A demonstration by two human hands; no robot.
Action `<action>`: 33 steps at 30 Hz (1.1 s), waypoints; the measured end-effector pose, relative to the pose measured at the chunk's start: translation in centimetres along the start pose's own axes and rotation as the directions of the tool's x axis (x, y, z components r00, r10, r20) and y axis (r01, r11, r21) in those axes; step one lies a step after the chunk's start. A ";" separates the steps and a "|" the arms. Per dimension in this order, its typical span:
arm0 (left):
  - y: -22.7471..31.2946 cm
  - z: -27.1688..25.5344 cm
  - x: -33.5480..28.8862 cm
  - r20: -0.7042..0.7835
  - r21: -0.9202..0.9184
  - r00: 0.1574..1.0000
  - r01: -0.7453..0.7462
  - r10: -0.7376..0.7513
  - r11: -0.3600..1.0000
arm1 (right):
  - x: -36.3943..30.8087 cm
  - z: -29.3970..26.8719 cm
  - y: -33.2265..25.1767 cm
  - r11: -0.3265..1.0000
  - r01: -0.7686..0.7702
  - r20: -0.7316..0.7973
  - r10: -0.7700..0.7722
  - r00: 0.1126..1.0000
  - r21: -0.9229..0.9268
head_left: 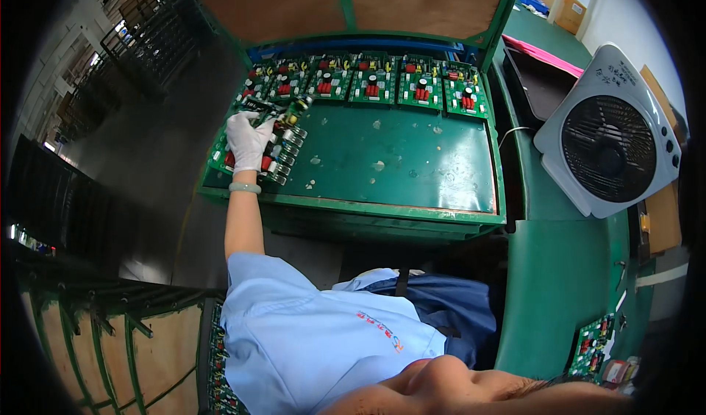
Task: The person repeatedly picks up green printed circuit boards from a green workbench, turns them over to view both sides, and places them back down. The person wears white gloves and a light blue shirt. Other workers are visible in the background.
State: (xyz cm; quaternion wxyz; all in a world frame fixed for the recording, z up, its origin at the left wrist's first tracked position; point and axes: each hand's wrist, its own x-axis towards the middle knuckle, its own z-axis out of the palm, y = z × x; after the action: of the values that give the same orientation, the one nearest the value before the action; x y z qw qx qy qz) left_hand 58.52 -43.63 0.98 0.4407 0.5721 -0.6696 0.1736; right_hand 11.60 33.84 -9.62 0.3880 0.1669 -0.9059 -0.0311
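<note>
My left hand [248, 141], in a white glove with a pale bangle at the wrist, reaches to the left end of a green tray-like work surface [382, 158]. Its fingers are closed on the edge of a circuit board [294, 112], which is tilted and slightly blurred, with yellow and dark parts on it. Under and beside the glove lies another circuit board [287, 154] carrying red parts and a row of silvery ones; the hand partly covers it. Along the far edge stands a row of several green circuit boards [373, 84] with red and black components. My right hand does not show.
To the right, a grey box fan [610, 139] stands on a green bench [555, 283], near a black tray [540, 84] with a pink sheet. One more circuit board [590, 346] lies at the bench's lower end. A wooden rack [125, 349] with green bars is at lower left.
</note>
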 end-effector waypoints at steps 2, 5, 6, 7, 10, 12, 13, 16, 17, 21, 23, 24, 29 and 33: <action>-0.6 0.4 -0.4 0.013 0.058 0.996 0.086 -0.087 0.995 | 0.2 -0.5 -0.1 1.000 -0.006 -0.002 0.006 1.000 0.002; -1.8 1.0 -1.1 0.147 0.058 0.945 0.285 -0.291 0.957 | 0.0 -0.3 0.1 1.000 -0.008 0.002 0.008 1.000 0.027; -1.9 1.3 -1.4 0.166 0.041 0.923 0.345 -0.347 0.938 | 0.0 -0.2 0.2 0.999 -0.009 0.001 0.009 1.000 0.034; -3.2 1.4 -1.4 0.232 0.094 0.918 0.308 -0.321 0.947 | 0.3 -0.3 -0.3 0.999 -0.008 0.006 0.007 1.000 0.050; -5.1 1.3 -2.6 0.113 -0.072 0.945 0.317 -0.308 0.946 | 0.4 -0.3 -0.6 0.996 -0.009 0.016 0.008 1.000 0.087; -4.8 0.4 -5.3 -0.021 0.330 0.991 0.131 -0.132 0.935 | 0.0 0.1 0.0 0.994 -0.018 0.021 0.015 1.000 0.108; -1.9 -0.5 -6.3 0.106 0.392 0.973 0.150 -0.206 0.908 | -0.1 0.1 0.7 0.994 -0.032 0.019 0.030 0.999 0.107; 0.0 -2.0 -8.0 0.253 0.517 0.897 0.191 -0.362 0.835 | -0.1 0.7 1.0 0.988 -0.032 0.029 0.028 0.999 0.149; -1.1 -1.8 -8.3 0.227 0.522 0.915 0.175 -0.334 0.835 | -0.3 0.9 0.6 0.986 -0.028 0.033 0.023 0.999 0.165; -3.0 -1.4 -8.4 0.182 0.552 0.936 0.155 -0.300 0.819 | 0.0 0.0 -0.7 0.979 -0.043 0.042 0.036 0.998 0.200; -3.5 -1.4 -8.0 0.190 0.551 0.930 0.165 -0.315 0.818 | 0.0 -0.2 -0.7 0.976 -0.060 0.048 0.051 0.998 0.211; -4.0 -1.4 -7.8 0.192 0.552 0.927 0.170 -0.323 0.816 | 0.0 -0.1 -0.5 0.974 -0.068 0.052 0.058 0.997 0.218; -7.0 -1.3 -7.6 0.180 0.574 0.929 0.168 -0.324 0.801 | 2.5 6.3 2.0 0.964 -0.092 0.066 0.078 0.995 0.251; -7.0 -1.4 -7.3 0.173 0.581 0.939 0.147 -0.298 0.801 | 0.1 0.3 -0.3 0.950 -0.121 0.082 0.102 0.991 0.286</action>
State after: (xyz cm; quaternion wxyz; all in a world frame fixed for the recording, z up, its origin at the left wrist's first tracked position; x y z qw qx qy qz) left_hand 65.21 -40.15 -5.88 0.1810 0.7683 -0.5680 0.2333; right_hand 11.43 33.52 -9.83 0.3300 0.1696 -0.9210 0.1187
